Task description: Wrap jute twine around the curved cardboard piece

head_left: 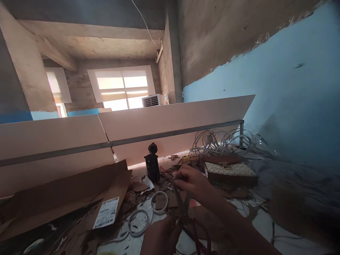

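My right hand point(187, 179) is pinched, contents unclear; my left hand's point(162, 236) grip beside scissors point(183, 210), indeterminable. Littered white tabletop point(261, 224); blue-painted wall point(292, 78).

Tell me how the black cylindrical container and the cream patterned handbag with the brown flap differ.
The black cylindrical container is tall and narrow; the cream patterned handbag is wide and low. The container is dark all over, while the handbag has a brown flap and a gold-toned clasp. The container's round lid is raised; the handbag's flap is down. Both sit amid clutter.
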`<state>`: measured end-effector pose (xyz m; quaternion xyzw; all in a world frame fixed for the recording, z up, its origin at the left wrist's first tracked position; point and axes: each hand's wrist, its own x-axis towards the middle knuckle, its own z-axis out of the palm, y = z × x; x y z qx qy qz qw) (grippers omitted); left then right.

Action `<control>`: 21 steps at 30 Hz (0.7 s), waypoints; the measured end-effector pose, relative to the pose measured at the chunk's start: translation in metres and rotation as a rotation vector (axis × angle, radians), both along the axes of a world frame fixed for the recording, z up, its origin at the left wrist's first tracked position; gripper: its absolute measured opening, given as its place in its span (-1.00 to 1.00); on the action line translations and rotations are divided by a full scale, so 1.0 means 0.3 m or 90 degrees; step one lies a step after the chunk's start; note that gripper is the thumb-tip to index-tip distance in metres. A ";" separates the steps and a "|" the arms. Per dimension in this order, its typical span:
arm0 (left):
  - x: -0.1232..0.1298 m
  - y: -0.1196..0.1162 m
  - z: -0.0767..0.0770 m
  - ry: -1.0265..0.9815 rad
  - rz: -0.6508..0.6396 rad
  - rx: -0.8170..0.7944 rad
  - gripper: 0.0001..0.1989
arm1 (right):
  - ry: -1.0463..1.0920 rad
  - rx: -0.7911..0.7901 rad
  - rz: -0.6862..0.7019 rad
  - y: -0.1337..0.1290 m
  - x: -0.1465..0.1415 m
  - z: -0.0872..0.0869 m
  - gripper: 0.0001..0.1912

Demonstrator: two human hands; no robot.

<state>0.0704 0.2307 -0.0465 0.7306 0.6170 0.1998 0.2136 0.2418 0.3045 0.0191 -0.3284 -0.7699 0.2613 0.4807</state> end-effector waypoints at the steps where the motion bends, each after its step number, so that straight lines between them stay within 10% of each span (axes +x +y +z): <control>1: 0.000 0.001 -0.001 -0.003 -0.001 0.000 -0.63 | -0.006 0.008 -0.008 0.002 -0.001 -0.003 -0.87; 14: -0.039 0.004 0.029 -0.154 0.012 0.036 -0.62 | -0.048 0.060 -0.187 0.021 0.094 0.054 -0.83; 21: -0.123 0.026 0.077 -0.156 0.058 0.067 -0.57 | -0.051 -0.073 -0.241 0.182 0.179 -0.054 -0.85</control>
